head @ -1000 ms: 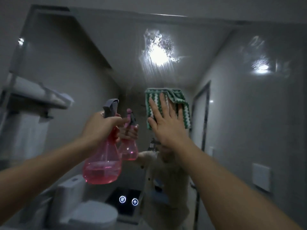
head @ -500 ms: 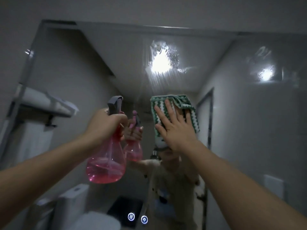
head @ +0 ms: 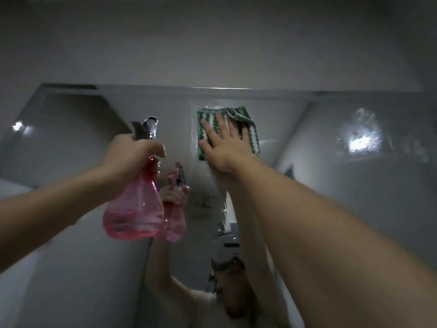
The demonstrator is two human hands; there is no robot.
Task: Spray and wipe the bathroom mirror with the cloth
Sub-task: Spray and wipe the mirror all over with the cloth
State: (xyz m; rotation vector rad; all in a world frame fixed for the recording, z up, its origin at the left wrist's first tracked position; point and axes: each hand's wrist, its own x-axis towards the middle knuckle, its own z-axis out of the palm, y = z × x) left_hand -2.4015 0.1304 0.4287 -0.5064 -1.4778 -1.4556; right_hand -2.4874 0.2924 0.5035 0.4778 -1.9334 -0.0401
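Since the earlier frame, cloth and hand have climbed toward the mirror's (head: 94,233) top edge. Left hand (head: 128,155) grips spray bottle (head: 134,209); right hand (head: 227,147), fingers spread, presses cloth (head: 250,129) there. Wet patch (head: 359,143) right of it remains unwiped.

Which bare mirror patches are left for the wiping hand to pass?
Free: glass right of the green-and-white cloth up to the droplet patch, and left of the pink spray bottle. Crowded: centre, between the left hand on the bottle and the right hand pressing the cloth.
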